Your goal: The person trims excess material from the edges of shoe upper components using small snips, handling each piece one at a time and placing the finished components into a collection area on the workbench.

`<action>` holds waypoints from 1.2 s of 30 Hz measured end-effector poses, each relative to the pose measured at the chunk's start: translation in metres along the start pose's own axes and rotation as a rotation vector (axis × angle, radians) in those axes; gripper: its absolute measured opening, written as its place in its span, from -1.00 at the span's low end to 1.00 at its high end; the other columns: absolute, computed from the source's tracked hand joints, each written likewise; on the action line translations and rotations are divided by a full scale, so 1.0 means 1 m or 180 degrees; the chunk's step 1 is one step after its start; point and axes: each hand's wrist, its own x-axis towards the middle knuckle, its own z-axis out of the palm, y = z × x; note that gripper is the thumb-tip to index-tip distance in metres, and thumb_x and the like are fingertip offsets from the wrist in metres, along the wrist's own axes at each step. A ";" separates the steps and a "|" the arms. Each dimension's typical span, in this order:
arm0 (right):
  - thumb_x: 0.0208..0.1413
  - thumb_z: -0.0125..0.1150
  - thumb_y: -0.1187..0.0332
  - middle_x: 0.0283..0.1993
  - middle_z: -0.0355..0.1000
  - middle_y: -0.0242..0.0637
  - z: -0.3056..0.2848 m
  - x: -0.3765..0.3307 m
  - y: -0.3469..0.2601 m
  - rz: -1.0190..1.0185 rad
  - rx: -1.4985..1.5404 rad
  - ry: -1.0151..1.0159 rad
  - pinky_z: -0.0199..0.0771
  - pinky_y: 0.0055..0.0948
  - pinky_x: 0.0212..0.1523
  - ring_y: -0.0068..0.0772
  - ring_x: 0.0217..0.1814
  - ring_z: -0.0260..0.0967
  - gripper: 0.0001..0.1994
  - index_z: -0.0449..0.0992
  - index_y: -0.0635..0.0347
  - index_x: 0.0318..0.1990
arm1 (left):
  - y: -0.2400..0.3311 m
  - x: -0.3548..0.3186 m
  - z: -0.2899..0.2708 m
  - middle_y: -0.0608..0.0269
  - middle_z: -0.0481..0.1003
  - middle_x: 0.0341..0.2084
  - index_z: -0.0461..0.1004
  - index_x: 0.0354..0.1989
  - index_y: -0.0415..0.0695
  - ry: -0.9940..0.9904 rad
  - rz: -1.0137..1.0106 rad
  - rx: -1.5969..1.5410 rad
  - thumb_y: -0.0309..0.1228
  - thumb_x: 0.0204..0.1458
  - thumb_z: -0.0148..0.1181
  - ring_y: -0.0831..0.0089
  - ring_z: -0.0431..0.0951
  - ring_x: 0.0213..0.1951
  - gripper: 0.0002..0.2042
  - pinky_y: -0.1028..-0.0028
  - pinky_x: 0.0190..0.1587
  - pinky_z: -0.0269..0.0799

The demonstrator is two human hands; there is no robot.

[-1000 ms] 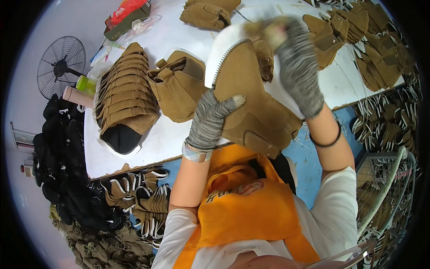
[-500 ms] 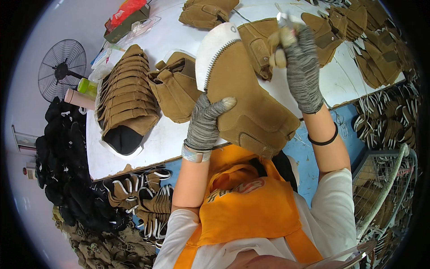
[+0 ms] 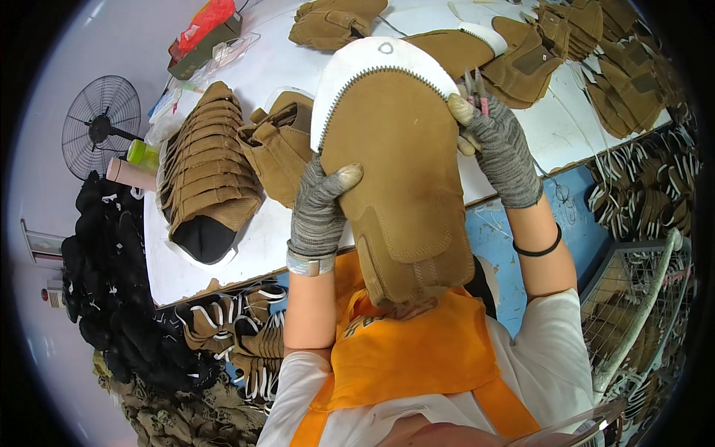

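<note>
A brown suede boot upper [image 3: 402, 156] is held up in front of me, its white toe edge and zigzag stitching toward the far side. My left hand [image 3: 324, 197], in a grey knit glove with bare-looking pale fingertips, grips its left edge, thumb on the suede. At its upper right edge is my right hand [image 3: 495, 141], gloved the same way. Its fingers are closed round small thread snips [image 3: 479, 95] with pink on them, two pointed blades sticking up. The right thumb is against or just beside the white edge; which one I cannot tell.
On the white table [image 3: 179, 276], a row of nested uppers [image 3: 205, 156] and another upper [image 3: 279, 145] lie to the left. More uppers [image 3: 521, 63] are at the far right. A fan [image 3: 100, 129], a pink bottle [image 3: 130, 173] and a wire cart [image 3: 633, 305] stand around.
The boot upper has turned from a slant to nearly straight, showing its whole toe curve. My right hand has come down from above to its right edge.
</note>
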 end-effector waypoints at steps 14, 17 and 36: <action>0.12 0.25 0.10 -0.19 0.42 -0.28 0.032 -0.030 0.008 -0.1065 0.0273 0.1040 0.44 -0.55 -0.23 -0.52 -0.23 0.39 -0.55 0.38 0.28 -0.01 | -0.003 0.012 0.042 0.08 0.51 -0.14 0.31 0.08 -0.31 0.0925 0.1731 0.1699 -0.30 0.00 0.33 0.36 0.53 -0.14 -0.47 0.40 -0.09 0.48; 0.00 0.38 0.09 -0.03 0.39 -0.17 0.044 -0.033 -0.003 -0.1749 -0.0008 0.0958 0.45 -0.41 -0.05 -0.36 -0.04 0.38 -0.40 0.29 0.29 0.06 | -0.012 0.008 0.047 0.08 0.53 -0.19 0.39 0.00 -0.32 0.1102 0.1816 0.1750 -0.23 0.09 0.23 0.39 0.53 -0.18 -0.56 0.42 -0.15 0.48; -0.01 0.10 0.53 0.16 0.33 -0.12 0.029 -0.031 0.005 -0.1267 -0.0399 0.0784 0.32 -0.44 0.15 -0.36 0.13 0.32 -0.43 0.23 0.31 0.24 | -0.010 0.011 0.036 0.08 0.53 -0.29 0.43 -0.10 -0.33 0.1169 0.1539 0.1283 -0.13 0.25 -0.05 0.41 0.53 -0.29 -0.58 0.44 -0.24 0.47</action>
